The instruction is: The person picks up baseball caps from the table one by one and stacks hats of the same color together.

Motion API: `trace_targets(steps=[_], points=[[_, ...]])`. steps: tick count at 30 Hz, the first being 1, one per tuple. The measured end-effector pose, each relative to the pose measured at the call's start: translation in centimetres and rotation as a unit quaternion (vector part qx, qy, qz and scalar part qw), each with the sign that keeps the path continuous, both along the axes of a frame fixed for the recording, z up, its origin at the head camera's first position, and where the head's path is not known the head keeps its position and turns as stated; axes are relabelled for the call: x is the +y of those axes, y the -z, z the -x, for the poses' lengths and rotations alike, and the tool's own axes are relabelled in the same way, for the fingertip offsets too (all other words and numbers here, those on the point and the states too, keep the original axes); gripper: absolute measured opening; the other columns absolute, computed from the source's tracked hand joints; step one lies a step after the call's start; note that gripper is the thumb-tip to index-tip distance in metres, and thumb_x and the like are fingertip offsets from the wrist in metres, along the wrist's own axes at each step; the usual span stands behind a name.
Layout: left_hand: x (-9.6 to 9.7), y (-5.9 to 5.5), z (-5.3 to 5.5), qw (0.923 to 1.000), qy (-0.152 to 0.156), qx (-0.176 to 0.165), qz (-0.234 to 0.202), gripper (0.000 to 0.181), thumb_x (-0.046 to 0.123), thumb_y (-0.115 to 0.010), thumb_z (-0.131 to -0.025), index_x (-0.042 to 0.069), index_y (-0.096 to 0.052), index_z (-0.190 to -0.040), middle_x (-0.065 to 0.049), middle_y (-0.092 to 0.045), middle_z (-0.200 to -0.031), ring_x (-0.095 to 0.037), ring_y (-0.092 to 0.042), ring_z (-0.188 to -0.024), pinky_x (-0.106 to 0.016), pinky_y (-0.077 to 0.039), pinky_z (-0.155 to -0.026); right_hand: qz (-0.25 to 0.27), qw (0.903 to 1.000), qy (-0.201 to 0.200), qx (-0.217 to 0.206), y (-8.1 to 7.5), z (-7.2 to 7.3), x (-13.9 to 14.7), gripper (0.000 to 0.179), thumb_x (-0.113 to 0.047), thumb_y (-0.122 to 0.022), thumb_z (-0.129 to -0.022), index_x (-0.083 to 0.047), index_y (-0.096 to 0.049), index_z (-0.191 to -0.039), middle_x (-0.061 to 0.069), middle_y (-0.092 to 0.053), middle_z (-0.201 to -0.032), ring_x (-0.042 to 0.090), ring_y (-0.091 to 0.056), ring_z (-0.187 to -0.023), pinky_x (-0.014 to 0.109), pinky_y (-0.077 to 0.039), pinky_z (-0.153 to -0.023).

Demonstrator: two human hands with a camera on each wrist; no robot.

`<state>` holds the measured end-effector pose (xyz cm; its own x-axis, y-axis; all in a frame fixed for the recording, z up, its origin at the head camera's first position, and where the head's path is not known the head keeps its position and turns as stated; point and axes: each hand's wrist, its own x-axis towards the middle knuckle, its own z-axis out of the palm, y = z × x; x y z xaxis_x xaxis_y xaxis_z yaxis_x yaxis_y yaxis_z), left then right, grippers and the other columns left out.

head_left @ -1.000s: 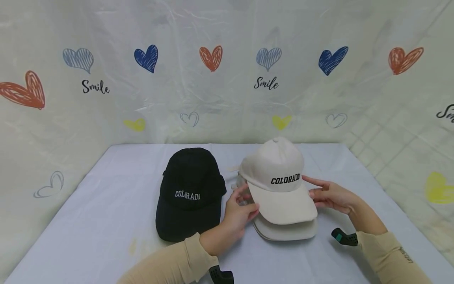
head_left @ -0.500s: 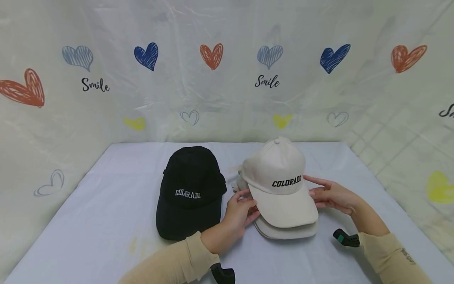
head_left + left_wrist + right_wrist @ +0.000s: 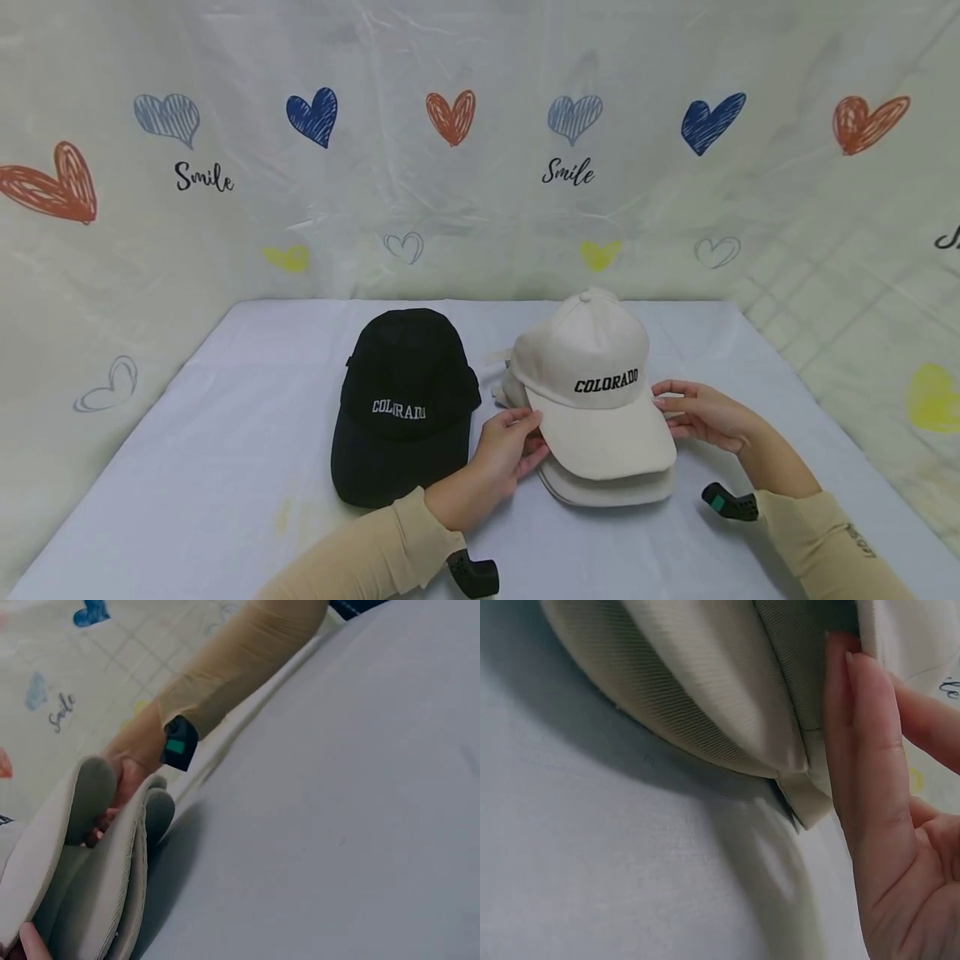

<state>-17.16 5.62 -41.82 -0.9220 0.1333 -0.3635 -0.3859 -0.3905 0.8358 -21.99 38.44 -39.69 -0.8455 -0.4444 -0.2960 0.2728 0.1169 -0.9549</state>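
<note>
A cream cap (image 3: 592, 358) with black COLORADO lettering sits on top of other cream caps, whose brims (image 3: 611, 492) stick out under its own. My left hand (image 3: 498, 454) pinches the left edge of the top brim; one fingertip (image 3: 34, 941) shows on that edge in the left wrist view. On the right side, my right hand (image 3: 705, 412) holds the same brim near the crown. The right wrist view has fingers (image 3: 874, 735) on both sides of the brim edge. Left of the stack lies a black cap (image 3: 405, 375) with white lettering, partly behind my left forearm.
The caps rest on a table with a white cloth (image 3: 225, 433). Behind it hangs a pale sheet (image 3: 495, 200) printed with hearts and words. A dark wrist device (image 3: 727, 502) is on the right wrist, another (image 3: 474, 575) on the left.
The top cap has come down slightly and a little to the right over the brims below. My right index finger has drawn back from the crown, and my left fingers have shifted on the brim.
</note>
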Motion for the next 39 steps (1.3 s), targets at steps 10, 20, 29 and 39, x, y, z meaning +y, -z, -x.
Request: trace_targets(steps=[10,20,29,39], points=[[-0.1,-0.2,0.4,0.9998,-0.017,-0.007,-0.009,0.011,0.013,-0.066,-0.101,0.005,-0.061,-0.107,-0.006,-0.059,-0.09,-0.011,-0.058,-0.071,-0.02,-0.058,-0.068,0.044,0.998,0.035,-0.029,-0.3,0.1,-0.8,0.006,-0.009,-0.058,-0.105,-0.012,-0.054,-0.109,0.001,-0.068,-0.095,0.012,-0.07,-0.078,0.023,-0.059,-0.072],[-0.3,0.8,0.6,0.9994,-0.015,0.005,0.031,0.007,0.009,-0.065,-0.1,0.004,-0.061,-0.103,-0.006,-0.06,-0.092,-0.012,-0.06,-0.071,-0.024,-0.059,-0.069,0.017,0.9994,-0.006,-0.028,-0.4,0.4,-1.0,0.01,-0.006,-0.053,-0.106,-0.015,-0.049,-0.104,0.004,-0.064,-0.095,0.014,-0.069,-0.079,0.024,-0.06,-0.072],[-0.3,1.4,0.5,0.9982,-0.01,0.037,0.046,0.017,0.006,-0.067,-0.099,0.004,-0.056,-0.112,-0.006,-0.063,-0.094,-0.014,-0.059,-0.073,-0.026,-0.058,-0.067,-0.015,0.9989,-0.022,-0.039,1.0,0.5,-0.2,0.009,-0.007,-0.053,-0.106,-0.015,-0.051,-0.104,0.001,-0.063,-0.093,0.015,-0.07,-0.079,0.027,-0.06,-0.073],[-0.4,1.2,0.6,0.9978,-0.021,0.047,0.041,0.032,-0.004,-0.071,-0.093,0.005,-0.055,-0.119,-0.005,-0.06,-0.095,-0.013,-0.064,-0.077,-0.026,-0.059,-0.067,-0.036,0.9987,-0.031,-0.017,0.4,0.6,-0.3,0.005,-0.007,-0.054,-0.106,-0.011,-0.055,-0.109,0.004,-0.066,-0.098,0.016,-0.071,-0.083,0.029,-0.06,-0.076]])
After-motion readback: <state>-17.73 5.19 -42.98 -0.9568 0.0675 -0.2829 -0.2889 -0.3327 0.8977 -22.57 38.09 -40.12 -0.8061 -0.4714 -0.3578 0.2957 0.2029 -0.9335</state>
